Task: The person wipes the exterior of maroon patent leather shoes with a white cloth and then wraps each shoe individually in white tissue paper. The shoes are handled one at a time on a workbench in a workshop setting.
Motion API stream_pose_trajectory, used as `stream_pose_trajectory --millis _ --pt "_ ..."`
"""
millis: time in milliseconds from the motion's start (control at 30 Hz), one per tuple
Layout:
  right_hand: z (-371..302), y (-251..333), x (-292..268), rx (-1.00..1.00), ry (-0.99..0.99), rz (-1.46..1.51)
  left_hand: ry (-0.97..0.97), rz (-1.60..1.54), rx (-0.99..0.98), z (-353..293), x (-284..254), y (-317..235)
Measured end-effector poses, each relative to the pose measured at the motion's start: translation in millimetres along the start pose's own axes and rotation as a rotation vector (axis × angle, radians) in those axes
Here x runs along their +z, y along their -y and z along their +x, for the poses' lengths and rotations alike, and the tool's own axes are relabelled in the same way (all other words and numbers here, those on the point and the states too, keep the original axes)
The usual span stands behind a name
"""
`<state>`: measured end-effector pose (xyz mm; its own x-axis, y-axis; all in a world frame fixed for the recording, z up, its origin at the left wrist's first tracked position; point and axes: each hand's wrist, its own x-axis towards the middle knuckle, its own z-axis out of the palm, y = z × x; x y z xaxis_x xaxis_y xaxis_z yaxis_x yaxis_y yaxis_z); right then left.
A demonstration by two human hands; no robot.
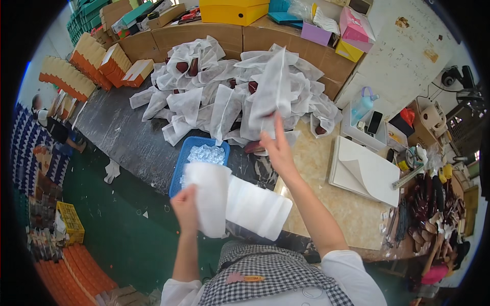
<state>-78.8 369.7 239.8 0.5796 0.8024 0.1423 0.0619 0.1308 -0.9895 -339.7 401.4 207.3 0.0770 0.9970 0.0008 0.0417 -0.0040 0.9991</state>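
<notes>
My left hand [185, 204] is closed on the edge of a white cloth bag [208, 199], which hangs flat and slightly blurred. Beside it a stack of flat white bags [258, 209] lies at the table's near edge. My right hand [279, 150] reaches forward with index finger stretched and thumb apart. Its fingertip meets the lower part of a blurred, upright white bag [271, 92] with something dark red at its bottom. Behind lies a heap of filled white bags [201, 104], with dark red shoes [193, 67] showing from some. A blue basket [176, 176] holds clear crumpled packets [205, 154].
To the right lie a pile of white sheets [360, 173] and a white tray [370, 138] with a bottle and phone. Cardboard [219, 42] walls the table's back. Orange-edged boxes [138, 73] stand far left. Other people [441, 270] are at the far right and left.
</notes>
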Motion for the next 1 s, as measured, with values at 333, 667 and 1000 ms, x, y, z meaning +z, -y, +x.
stream_pose_trajectory --millis 333,667,1000 --pt "-117 -223 -17 -0.311 0.947 -1.191 0.134 0.115 -0.077 22 -22 14" --pt "-196 -199 -94 0.033 0.736 -1.489 0.645 0.371 0.253 -18 112 149" --pt "-236 -200 -143 0.142 0.589 -0.975 0.856 0.503 0.064 -123 149 236"
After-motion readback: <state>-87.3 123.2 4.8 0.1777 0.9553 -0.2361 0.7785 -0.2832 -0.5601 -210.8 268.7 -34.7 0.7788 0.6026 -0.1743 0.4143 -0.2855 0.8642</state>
